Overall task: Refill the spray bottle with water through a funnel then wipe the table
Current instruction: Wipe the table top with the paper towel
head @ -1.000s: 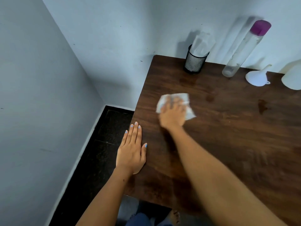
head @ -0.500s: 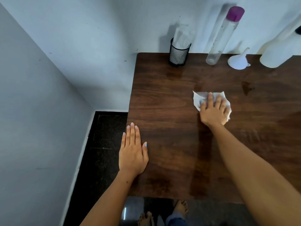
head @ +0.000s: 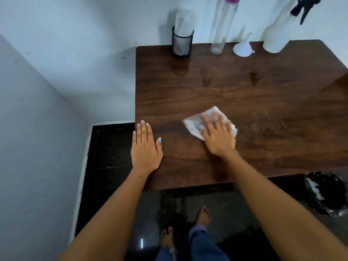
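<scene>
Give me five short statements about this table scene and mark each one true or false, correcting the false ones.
1. The right hand presses flat on a white tissue on the table. True.
2. The left hand holds the spray bottle. False: it rests flat at the table's left edge; the bottle stands by the wall.
3. The funnel sits upside down, spout up, between the tall clear bottle and the spray bottle. True.
4. The mesh cup lies tipped over. False: it stands upright at the back.
5. The tall clear bottle has a green cap. False: purple.
</scene>
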